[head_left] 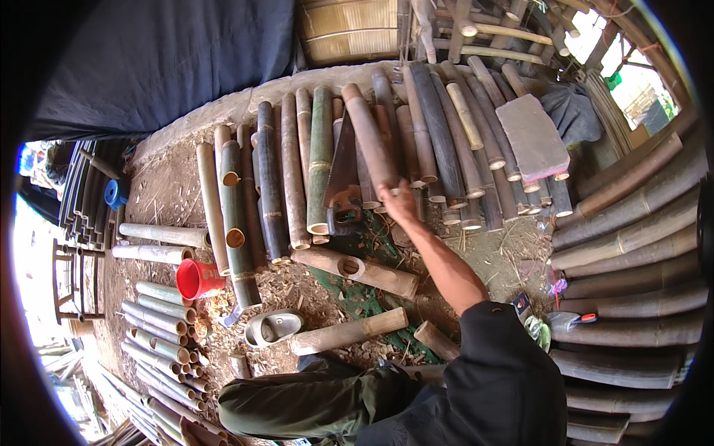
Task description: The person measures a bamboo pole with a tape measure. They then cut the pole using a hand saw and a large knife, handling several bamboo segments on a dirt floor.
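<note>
Broadly, a littered earth floor (165, 175) spreads before a dark blue tarpaulin (167, 63). Across a row of bamboo poles (440, 137) slants one brown bamboo tube (370, 137), beside a handsaw (343, 167); the right hand (400, 202) grasps the tube's near end. About the left hand, I cannot tell.

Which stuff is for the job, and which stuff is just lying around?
Probably for the job:
- brown bamboo pole, its near end in the right hand
- handsaw, lying on the bamboo
- bamboo piece with a hole

Probably just lying about:
- red bucket
- grey slip-on shoe
- flat slab on the poles
</note>
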`<state>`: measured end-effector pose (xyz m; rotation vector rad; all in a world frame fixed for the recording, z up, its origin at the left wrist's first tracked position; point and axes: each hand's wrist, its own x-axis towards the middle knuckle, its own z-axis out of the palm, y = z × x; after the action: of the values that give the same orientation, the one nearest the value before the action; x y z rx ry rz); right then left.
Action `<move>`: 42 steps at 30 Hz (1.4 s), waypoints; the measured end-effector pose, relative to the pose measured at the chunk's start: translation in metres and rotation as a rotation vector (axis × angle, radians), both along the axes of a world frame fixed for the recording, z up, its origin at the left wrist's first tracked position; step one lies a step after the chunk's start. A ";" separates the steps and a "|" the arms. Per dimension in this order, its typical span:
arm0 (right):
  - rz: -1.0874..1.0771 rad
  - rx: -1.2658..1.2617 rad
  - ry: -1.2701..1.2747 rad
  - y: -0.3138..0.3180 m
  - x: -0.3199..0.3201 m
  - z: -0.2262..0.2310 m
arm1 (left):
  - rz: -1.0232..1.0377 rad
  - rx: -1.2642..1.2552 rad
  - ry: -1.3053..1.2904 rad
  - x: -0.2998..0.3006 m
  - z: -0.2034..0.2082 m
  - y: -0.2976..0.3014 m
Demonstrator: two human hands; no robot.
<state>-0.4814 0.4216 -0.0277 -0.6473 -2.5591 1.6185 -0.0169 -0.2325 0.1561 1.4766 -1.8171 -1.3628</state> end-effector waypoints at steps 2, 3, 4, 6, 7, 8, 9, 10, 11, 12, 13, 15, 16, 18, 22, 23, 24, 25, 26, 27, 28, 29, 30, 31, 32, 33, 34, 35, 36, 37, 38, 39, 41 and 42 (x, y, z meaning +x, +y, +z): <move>-0.062 -0.567 0.195 0.035 -0.004 -0.006 | 0.011 0.012 -0.004 0.007 -0.006 0.002; -0.150 -0.601 0.264 0.054 -0.007 -0.009 | 0.013 0.026 -0.002 0.007 -0.014 0.006; -0.236 -0.518 0.365 0.050 0.000 -0.006 | 0.022 0.022 -0.012 0.012 -0.014 0.006; -0.135 0.105 0.204 0.057 0.006 -0.022 | 0.019 0.041 -0.007 0.009 -0.024 0.009; -0.095 0.413 0.162 0.048 0.004 -0.019 | 0.025 0.034 -0.010 0.014 -0.023 0.008; -0.083 0.732 0.096 0.034 0.014 -0.019 | 0.029 0.033 -0.006 0.018 -0.022 0.007; -0.059 0.822 0.347 0.007 0.024 0.000 | 0.043 0.020 -0.007 0.025 -0.016 0.004; 0.024 0.747 0.468 -0.022 0.035 0.020 | 0.050 0.010 -0.007 0.028 -0.013 0.003; 0.208 0.674 0.562 -0.043 0.042 0.020 | 0.043 0.014 -0.011 0.023 -0.016 0.004; 0.447 0.628 0.305 -0.066 0.049 0.026 | 0.041 0.017 -0.015 0.022 -0.017 0.003; 0.666 0.589 0.032 -0.085 0.058 0.032 | 0.030 0.024 -0.015 0.018 -0.020 0.005; 0.459 0.698 0.180 -0.107 0.058 -0.007 | 0.012 0.041 -0.014 0.008 -0.029 0.007; 0.408 0.682 0.224 -0.109 0.051 -0.013 | 0.005 0.041 -0.011 0.005 -0.030 0.007; 0.371 0.628 0.366 -0.098 0.047 -0.022 | -0.007 0.044 -0.003 0.001 -0.032 0.006; 0.145 -0.056 0.508 -0.054 0.064 0.027 | 0.017 0.025 -0.011 0.016 -0.025 -0.002; 0.131 -0.118 0.564 -0.031 0.071 0.029 | 0.023 0.022 -0.015 0.021 -0.025 -0.003; 0.111 -0.166 0.637 0.000 0.074 0.038 | 0.025 0.032 -0.013 0.022 -0.030 -0.002; 0.082 -0.196 0.676 0.019 0.084 0.052 | 0.030 0.024 -0.016 0.028 -0.027 -0.005; 0.050 -0.222 0.716 0.040 0.096 0.070 | 0.034 0.018 -0.014 0.030 -0.026 -0.006; -0.001 -0.237 0.704 0.068 0.106 0.085 | 0.030 0.033 -0.007 0.029 -0.031 -0.003; -0.055 -0.258 0.684 0.092 0.118 0.090 | 0.025 0.035 -0.008 0.028 -0.035 -0.002; -0.100 -0.179 0.715 0.115 0.123 0.093 | 0.020 0.045 -0.007 0.026 -0.039 -0.001; -0.144 -0.108 0.745 0.136 0.124 0.092 | 0.018 0.044 -0.005 0.024 -0.041 -0.001; -0.142 -0.123 0.792 0.167 0.122 0.080 | 0.010 0.048 -0.005 0.021 -0.043 -0.001; -0.140 -0.131 0.837 0.203 0.121 0.061 | 0.000 0.059 -0.006 0.017 -0.047 0.000; -0.207 -0.257 0.783 0.238 0.120 0.044 | -0.014 0.067 -0.009 0.013 -0.050 0.002; -0.275 -0.394 0.720 0.257 0.123 0.028 | -0.017 0.060 -0.010 0.011 -0.047 0.000; -0.388 -0.595 0.585 0.252 0.124 0.023 | -0.012 0.034 -0.017 0.014 -0.036 -0.005; -0.483 -0.707 0.536 0.256 0.125 0.014 | -0.013 0.026 -0.018 0.012 -0.030 -0.007; -0.580 -0.811 0.485 0.266 0.127 -0.003 | -0.017 0.026 -0.020 0.010 -0.028 -0.008; -0.672 -0.912 0.438 0.277 0.124 -0.021 | -0.022 0.025 -0.021 0.008 -0.027 -0.008; -0.811 -0.878 0.459 0.288 0.124 -0.041 | -0.026 0.036 -0.019 0.004 -0.031 -0.007; -0.935 -0.731 0.337 0.326 0.131 -0.069 | -0.048 0.082 -0.009 -0.006 -0.049 0.000; -0.991 -0.680 0.265 0.322 0.125 -0.069 | -0.047 0.082 -0.007 -0.006 -0.049 0.001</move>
<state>-0.3561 0.7434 -0.0971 -1.3215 -1.0841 1.8759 -0.0231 -0.2318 0.1067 1.4898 -1.8316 -1.4729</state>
